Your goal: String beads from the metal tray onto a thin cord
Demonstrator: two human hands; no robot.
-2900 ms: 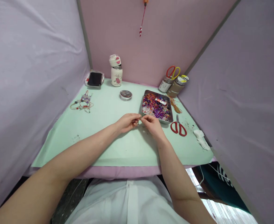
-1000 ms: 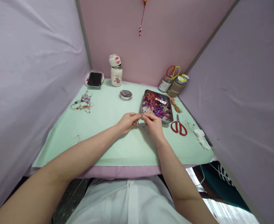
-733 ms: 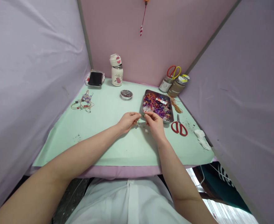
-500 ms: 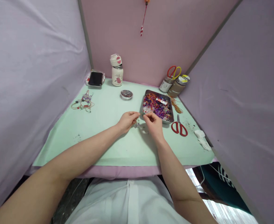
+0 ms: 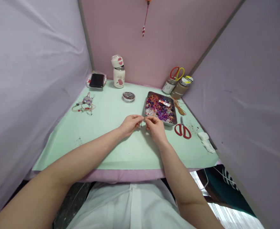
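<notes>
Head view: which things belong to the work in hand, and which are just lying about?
Likely in use:
small beaded piece hanging at the left hand
bead tray beyond the right hand
red-handled scissors
cord bundle

Seemingly just lying about:
white bottle
crumpled white tissue or cloth
yellow-topped jar

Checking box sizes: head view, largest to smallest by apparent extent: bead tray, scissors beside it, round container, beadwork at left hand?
1. Bead tray
2. Scissors
3. Round container
4. Beadwork, counting visible part only
</notes>
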